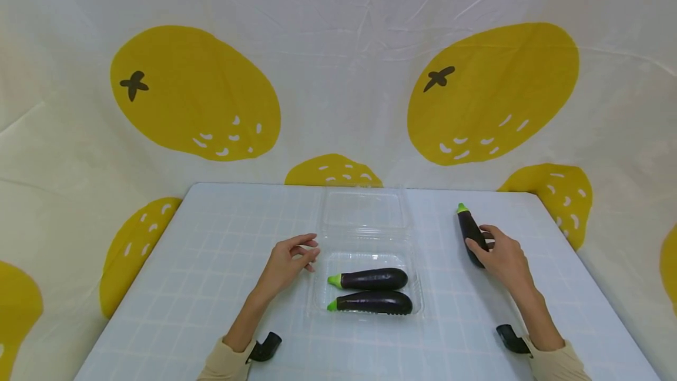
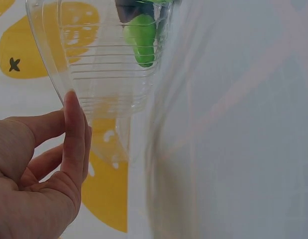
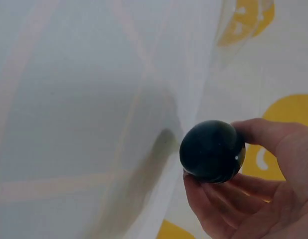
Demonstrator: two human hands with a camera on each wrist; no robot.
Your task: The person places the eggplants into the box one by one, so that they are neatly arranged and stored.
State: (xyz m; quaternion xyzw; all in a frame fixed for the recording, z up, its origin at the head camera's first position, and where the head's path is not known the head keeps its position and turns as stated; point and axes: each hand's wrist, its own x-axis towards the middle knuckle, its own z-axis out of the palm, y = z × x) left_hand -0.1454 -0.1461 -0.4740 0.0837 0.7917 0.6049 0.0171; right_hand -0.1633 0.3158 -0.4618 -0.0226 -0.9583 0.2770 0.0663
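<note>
No readable text, labels, brands or numbers in my three views. Closest I get to a sign: dark cross-shaped marks point(image 1: 134, 85) on two yellow fruit prints point(image 1: 497, 99) on the backdrop point(image 1: 338, 63); they're drawn shapes, not lettering.

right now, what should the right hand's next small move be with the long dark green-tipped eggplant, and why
Probably carry the long, dark, green-tipped eggplant left, over the base of the open, clear plastic container: the right hand grips it, two similar eggplants lie side by side in that base, and a bare strip shows behind them.
</note>
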